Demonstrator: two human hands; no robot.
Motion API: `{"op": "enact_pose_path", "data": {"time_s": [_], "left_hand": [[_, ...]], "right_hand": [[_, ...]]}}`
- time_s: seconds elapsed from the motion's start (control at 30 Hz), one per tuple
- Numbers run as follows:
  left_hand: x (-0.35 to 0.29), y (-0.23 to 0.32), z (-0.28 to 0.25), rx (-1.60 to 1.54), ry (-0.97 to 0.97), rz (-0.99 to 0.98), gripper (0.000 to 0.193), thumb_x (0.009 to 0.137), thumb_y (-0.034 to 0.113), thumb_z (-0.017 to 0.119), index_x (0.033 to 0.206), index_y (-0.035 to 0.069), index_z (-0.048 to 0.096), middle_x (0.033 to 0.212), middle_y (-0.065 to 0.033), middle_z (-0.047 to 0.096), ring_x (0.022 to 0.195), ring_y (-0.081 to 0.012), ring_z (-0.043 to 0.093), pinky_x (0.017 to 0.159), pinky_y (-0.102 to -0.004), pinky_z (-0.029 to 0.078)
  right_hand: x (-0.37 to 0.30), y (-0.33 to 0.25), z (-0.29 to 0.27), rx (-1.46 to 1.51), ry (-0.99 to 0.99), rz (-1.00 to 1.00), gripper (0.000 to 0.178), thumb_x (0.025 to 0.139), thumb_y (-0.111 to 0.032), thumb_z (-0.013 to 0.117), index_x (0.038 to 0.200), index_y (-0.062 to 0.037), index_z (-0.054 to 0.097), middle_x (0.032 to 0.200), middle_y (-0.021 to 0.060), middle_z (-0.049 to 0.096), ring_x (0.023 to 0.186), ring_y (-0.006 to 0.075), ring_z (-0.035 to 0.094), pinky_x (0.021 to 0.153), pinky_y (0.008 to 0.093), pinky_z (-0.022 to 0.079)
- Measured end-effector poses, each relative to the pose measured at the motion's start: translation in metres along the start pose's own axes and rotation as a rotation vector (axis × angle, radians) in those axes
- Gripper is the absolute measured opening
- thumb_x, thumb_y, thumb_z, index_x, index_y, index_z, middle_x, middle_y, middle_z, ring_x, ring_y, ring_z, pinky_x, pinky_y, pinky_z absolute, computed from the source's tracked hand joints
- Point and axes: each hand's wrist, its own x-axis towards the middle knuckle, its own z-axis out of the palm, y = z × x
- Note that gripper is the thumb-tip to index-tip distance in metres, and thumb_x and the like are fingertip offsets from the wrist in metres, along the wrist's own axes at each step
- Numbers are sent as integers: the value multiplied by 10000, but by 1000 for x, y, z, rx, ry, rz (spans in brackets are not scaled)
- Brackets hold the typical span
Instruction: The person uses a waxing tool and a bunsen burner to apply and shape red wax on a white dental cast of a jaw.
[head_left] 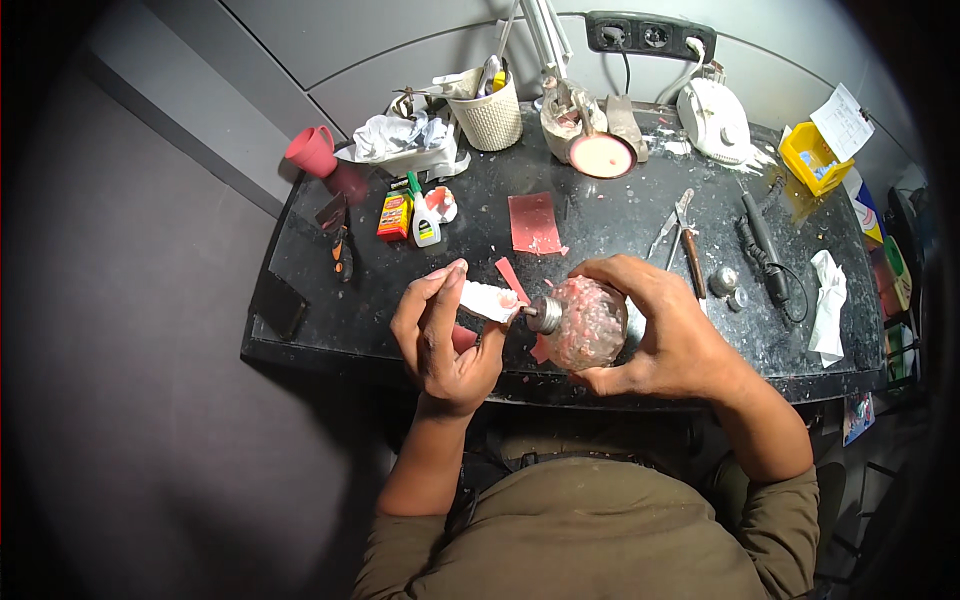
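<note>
Between the thumb and fingers of my left hand (445,335) is a white plaster dental cast (488,301) with a little pink on its right end. My right hand (670,330) grips a round glass spirit lamp (585,325), tilted on its side and crusted with pink wax bits. Its metal neck points left, and the tip meets or nearly meets the cast; I cannot tell whether they touch. No flame can be made out. Just beyond the hands lie a pink wax strip (512,280) and a square pink wax sheet (535,222). More pink pieces are partly hidden beneath my hands.
To the right lie pliers (668,228), a wooden-handled tool (693,262), a small metal pot (723,281), a corded handpiece (765,245) and a crumpled tissue (828,305). A pan of pale wax (602,155) stands behind. Leftward are a glue bottle (426,225) and an orange-black knife (342,255).
</note>
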Motion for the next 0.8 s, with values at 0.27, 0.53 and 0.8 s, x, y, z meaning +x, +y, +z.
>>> {"op": "enact_pose_path", "data": {"time_s": [0.27, 0.53, 0.8], "left_hand": [[-1, -1, 0, 0, 11, 9, 769, 721, -88, 890, 1400, -77, 529, 1362, -173, 448, 1199, -331, 637, 1036, -439, 597], [-7, -4, -1, -573, -83, -282, 822, 777, 146, 945, 1432, -100, 513, 1438, -256, 535, 1233, -324, 637, 1027, -419, 552], [-9, -9, -10, -865, -180, -476, 809, 945, 480, 766, 1416, -126, 508, 1426, -266, 559, 1227, -323, 635, 1049, -433, 513]], "right_hand": [[0, 0, 0, -34, 22, -1, 773, 597, -219, 935, 1251, 58, 628, 1130, 210, 689, 1069, 373, 691, 958, 411, 541], [1, 7, -18, -32, 178, 72, 764, 584, -201, 959, 1228, 62, 643, 1126, 199, 717, 1005, 294, 729, 920, 371, 569], [-1, 8, -23, -32, 210, -10, 774, 581, -236, 969, 1220, 63, 650, 1110, 192, 718, 999, 289, 726, 915, 373, 564]]}}
